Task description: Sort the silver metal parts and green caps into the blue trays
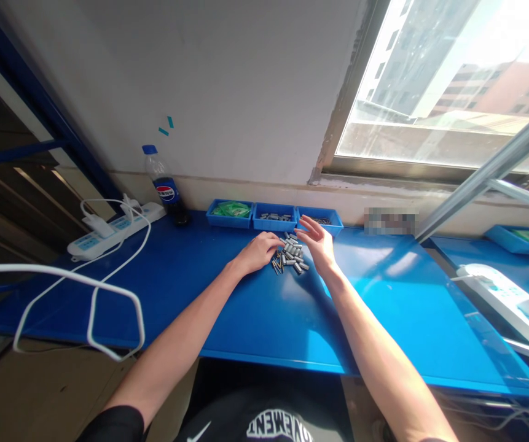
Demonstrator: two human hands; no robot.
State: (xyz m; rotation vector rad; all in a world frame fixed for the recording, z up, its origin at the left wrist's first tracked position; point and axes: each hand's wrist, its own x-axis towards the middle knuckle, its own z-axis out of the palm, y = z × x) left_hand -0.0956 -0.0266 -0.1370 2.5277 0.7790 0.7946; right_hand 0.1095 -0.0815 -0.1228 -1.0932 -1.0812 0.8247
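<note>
A small pile of grey metal cylinders (pixel 294 250) lies on the blue table, with thin screw-like pins (pixel 278 263) at its left side. My left hand (pixel 260 252) is at the left edge of the pile, its fingers curled together; whatever is between the tips is too small to make out. Over the pile's right side is my right hand (pixel 318 242), fingers stretched and apart, with nothing visible in it. Just behind are three blue bins: one with green packets (pixel 231 209), one with grey cylinders (pixel 275 217), and one with thin dark pieces (pixel 322 221), partly covered by my right hand.
A cola bottle (pixel 166 189) stands near the wall on the left. Beside it are a white power strip (pixel 115 230) and looping white cable (pixel 107 285). On the right are a metal post (pixel 471 175), another power strip (pixel 499 301) and a blue tray (pixel 508 242).
</note>
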